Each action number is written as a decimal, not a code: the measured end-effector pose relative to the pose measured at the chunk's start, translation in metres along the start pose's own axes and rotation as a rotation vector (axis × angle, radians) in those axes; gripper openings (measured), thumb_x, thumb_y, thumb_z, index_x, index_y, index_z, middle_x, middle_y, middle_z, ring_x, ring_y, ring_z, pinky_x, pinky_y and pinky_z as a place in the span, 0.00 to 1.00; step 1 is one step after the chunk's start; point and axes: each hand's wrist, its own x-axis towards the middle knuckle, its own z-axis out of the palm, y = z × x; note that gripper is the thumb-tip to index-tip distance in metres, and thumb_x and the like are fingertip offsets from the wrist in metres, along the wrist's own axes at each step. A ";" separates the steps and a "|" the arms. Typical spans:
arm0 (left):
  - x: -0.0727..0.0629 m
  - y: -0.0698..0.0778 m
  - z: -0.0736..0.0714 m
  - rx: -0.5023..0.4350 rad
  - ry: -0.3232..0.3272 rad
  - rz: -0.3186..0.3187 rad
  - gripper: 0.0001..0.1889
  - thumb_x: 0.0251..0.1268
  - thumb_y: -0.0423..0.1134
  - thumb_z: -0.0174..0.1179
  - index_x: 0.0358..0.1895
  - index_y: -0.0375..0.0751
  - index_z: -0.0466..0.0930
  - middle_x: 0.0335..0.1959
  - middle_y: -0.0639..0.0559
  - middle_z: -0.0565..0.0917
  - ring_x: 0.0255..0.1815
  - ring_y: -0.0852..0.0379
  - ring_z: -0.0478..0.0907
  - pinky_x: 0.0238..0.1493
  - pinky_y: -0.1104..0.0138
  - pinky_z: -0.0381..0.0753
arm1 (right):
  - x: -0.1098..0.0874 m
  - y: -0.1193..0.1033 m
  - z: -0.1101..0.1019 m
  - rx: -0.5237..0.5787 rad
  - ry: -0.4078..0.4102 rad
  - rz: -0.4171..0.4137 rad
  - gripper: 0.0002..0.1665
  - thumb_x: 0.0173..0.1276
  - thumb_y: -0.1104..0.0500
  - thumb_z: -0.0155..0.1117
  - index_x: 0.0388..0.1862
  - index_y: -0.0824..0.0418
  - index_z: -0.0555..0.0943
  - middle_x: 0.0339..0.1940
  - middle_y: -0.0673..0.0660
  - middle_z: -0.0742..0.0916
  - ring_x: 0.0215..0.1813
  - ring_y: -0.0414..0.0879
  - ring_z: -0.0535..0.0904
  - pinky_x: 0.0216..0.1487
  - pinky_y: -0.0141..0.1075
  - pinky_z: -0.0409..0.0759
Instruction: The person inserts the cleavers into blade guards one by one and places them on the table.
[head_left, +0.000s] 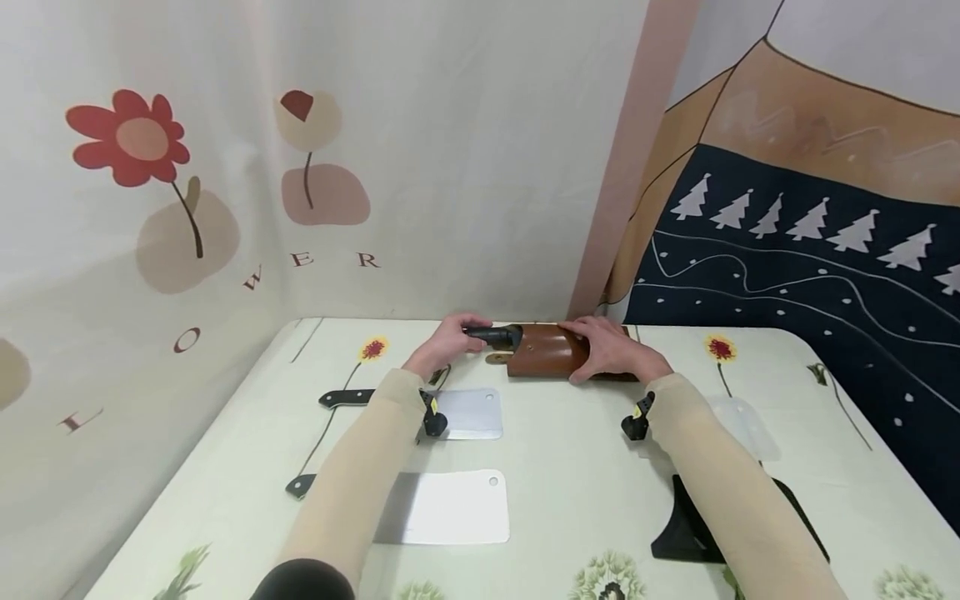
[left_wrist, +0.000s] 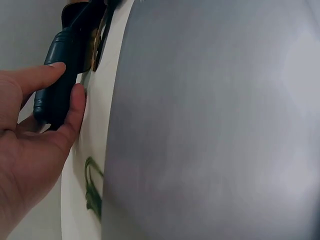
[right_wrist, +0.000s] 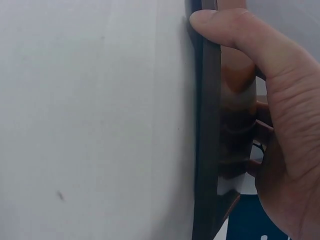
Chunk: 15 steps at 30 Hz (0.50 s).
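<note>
At the far edge of the table lies a brown leather sheath [head_left: 546, 350], with the black handle [left_wrist: 54, 85] of a tool sticking out of its left end. My left hand [head_left: 450, 340] pinches that handle between thumb and fingers. The tool's working part is hidden inside the sheath. Over the sheath's right half, my right hand [head_left: 613, 346] grips it, thumb [right_wrist: 215, 25] on the near edge and fingers round the far side. A brass-coloured snap [head_left: 497, 358] shows on a flap below the handle.
Two cleavers lie under and beside my left forearm, one blade [head_left: 476, 414] behind the other blade [head_left: 461, 508]. Near my right forearm are a translucent plastic piece [head_left: 750, 429] and a black flat-sided object [head_left: 686, 533]. A curtain [head_left: 465, 192] hangs behind the table.
</note>
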 end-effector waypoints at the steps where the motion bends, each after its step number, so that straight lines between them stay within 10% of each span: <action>1: 0.000 0.000 0.000 0.012 0.000 0.001 0.26 0.62 0.19 0.62 0.65 0.29 0.75 0.62 0.32 0.76 0.58 0.40 0.78 0.56 0.59 0.82 | 0.000 0.001 0.000 0.001 -0.002 0.004 0.62 0.49 0.43 0.82 0.80 0.59 0.65 0.72 0.68 0.71 0.73 0.66 0.60 0.71 0.68 0.52; 15: -0.007 -0.004 -0.027 0.116 0.002 0.017 0.28 0.61 0.21 0.65 0.66 0.26 0.74 0.60 0.32 0.78 0.59 0.39 0.79 0.55 0.60 0.82 | -0.013 0.005 -0.008 0.066 -0.031 0.010 0.63 0.52 0.41 0.83 0.81 0.61 0.62 0.79 0.66 0.66 0.78 0.67 0.55 0.73 0.68 0.50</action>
